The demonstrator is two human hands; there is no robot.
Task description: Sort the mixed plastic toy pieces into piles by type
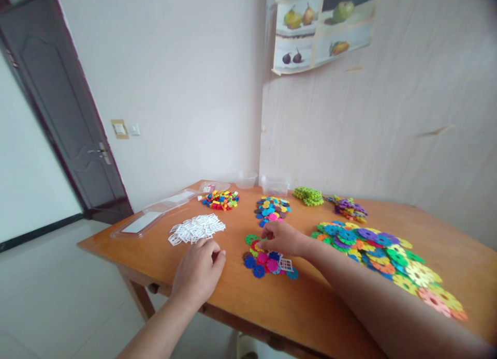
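My left hand [201, 268] is closed, with its fingers curled under, at the near edge of a heap of white lattice-like plastic pieces [198, 227]. Whether anything lies inside it is hidden. My right hand [282, 238] reaches over a small group of notched plastic discs [261, 260] in pink, blue, green, red and brown. Its fingers are drawn together at the far side of that group, and what they pinch, if anything, cannot be made out. Among the discs lies one white lattice piece [286, 265].
On the wooden table [240, 307] are small colourful blocks [220, 200], another disc pile [273, 209], green pieces [308, 195], purple and orange pieces [351, 208], and large flower-shaped discs [380, 255]. Clear containers [275, 185] and plastic lids [163, 206] line the back and left edges.
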